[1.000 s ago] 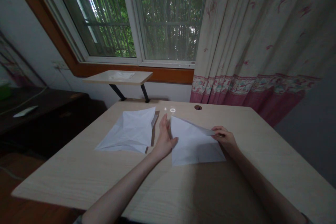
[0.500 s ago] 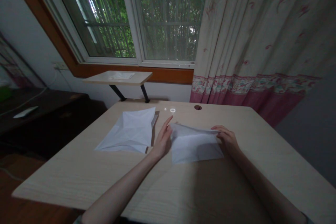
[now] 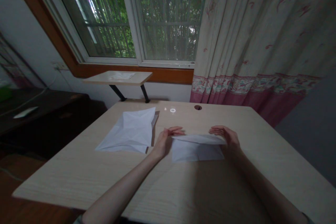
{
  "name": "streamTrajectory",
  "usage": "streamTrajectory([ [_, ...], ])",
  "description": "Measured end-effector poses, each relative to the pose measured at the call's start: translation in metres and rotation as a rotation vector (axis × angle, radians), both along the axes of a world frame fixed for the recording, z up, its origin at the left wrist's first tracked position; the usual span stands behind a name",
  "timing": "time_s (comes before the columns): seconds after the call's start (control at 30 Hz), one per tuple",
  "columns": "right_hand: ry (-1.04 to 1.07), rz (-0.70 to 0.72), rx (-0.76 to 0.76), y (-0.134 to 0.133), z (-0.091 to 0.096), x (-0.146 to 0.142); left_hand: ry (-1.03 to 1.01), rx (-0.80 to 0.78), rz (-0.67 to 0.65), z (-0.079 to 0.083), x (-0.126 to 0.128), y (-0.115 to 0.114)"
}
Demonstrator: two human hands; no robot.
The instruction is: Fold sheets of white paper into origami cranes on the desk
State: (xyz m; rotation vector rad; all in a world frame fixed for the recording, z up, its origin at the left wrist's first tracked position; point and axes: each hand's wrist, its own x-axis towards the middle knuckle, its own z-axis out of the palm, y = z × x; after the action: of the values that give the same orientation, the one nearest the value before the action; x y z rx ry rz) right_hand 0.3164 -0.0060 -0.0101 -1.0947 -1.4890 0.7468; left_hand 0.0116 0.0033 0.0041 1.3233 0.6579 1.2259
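Observation:
A thin white sheet [image 3: 198,151], paper-like, lies on the desk between my hands. Its far part is folded over toward me as a narrow flap. My left hand [image 3: 166,141] is at the flap's left end, fingers stretched out to the right just beyond the fold; its thumb is hard to make out. At the right end, my right hand [image 3: 229,139] has its fingers extended leftward and slightly curved behind the flap, its thumb hidden. Both hands look open and are at the sheet's edges. Left of them rests a loose pile of similar white sheets [image 3: 131,129], creased and overlapping.
The pale wooden desk [image 3: 105,178] has a round cable hole [image 3: 197,107] near its back edge. A raised shelf [image 3: 99,77] on black legs carries another white piece [image 3: 122,76]. Behind stand a window and a flowered curtain [image 3: 236,42]; a dark side table [image 3: 52,112] is at left.
The sheet's far edge has come down toward me into a flap. My left index finger no longer points away; its fingers now reach rightward. My right fingers have come off the edge.

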Motion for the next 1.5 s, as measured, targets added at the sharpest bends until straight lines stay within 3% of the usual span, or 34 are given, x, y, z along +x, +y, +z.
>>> streamTrajectory([
  [0.13, 0.113, 0.061, -0.233, 0.001, 0.002, -0.006, 0.070, -0.031, -0.032, -0.001, 0.000, -0.001],
  [0.37, -0.173, 0.076, -0.353, -0.010, 0.020, -0.014, 0.358, 0.065, -0.072, 0.006, -0.007, -0.004],
  [0.47, -0.224, 0.126, -0.321, -0.010, 0.020, -0.014, 0.494, 0.159, -0.076, 0.010, -0.009, -0.005],
  [0.73, -0.424, 0.161, -0.139, -0.009, 0.005, -0.013, 0.616, 0.324, -0.056, 0.007, -0.001, -0.005],
  [1.03, -0.889, 0.012, 0.154, -0.022, -0.009, -0.040, 1.113, 0.671, 0.035, 0.003, 0.005, -0.013],
  [1.2, -1.048, -0.076, 0.207, -0.029, -0.015, -0.061, 1.264, 0.725, 0.039, 0.005, 0.011, -0.021],
  [1.5, -1.169, -0.044, 0.235, -0.036, -0.028, -0.068, 1.326, 0.776, -0.065, -0.003, 0.017, -0.024],
])
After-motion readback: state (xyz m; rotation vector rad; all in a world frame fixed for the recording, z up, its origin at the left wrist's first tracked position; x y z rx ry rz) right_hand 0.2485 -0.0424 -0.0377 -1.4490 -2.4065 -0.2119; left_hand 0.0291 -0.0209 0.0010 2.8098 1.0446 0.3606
